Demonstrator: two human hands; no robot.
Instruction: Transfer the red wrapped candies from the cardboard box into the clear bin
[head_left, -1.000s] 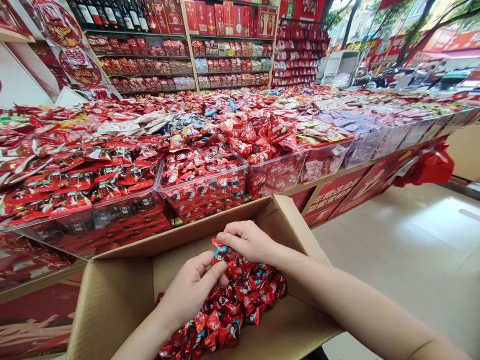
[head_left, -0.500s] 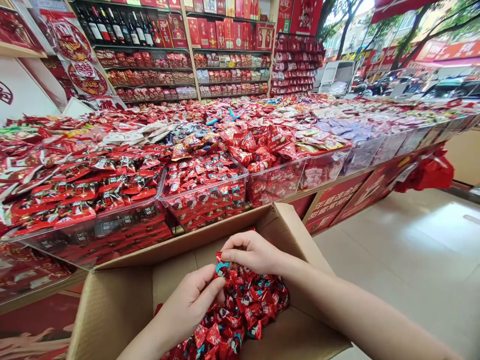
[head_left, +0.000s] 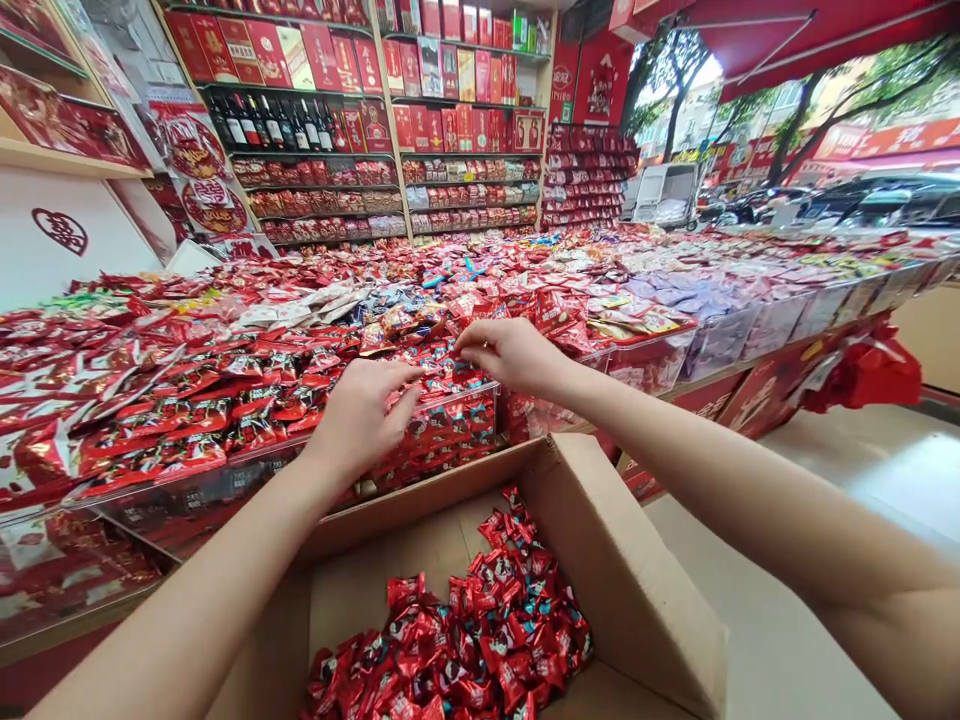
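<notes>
Both my hands are above a clear plastic bin of small red and blue wrapped candies. My left hand is at its left side, palm down, with fingers stretched forward and the thumb apart. At the bin's far right, my right hand has its fingers curled in at the candies; whatever lies between the fingertips is hidden. Below my forearms stands an open cardboard box, with a loose heap of the same kind of wrapped candies inside.
Bags of black-and-red packets fill the bin to the left. Larger red packets and lilac packets lie to the right. Shelves with wine bottles and red boxes stand behind. Pale tiled floor shows at right.
My hands have moved from over the cardboard box, where they held a wrapped candy between them, forward to the clear bin and farther apart. The view has tilted up slightly.
</notes>
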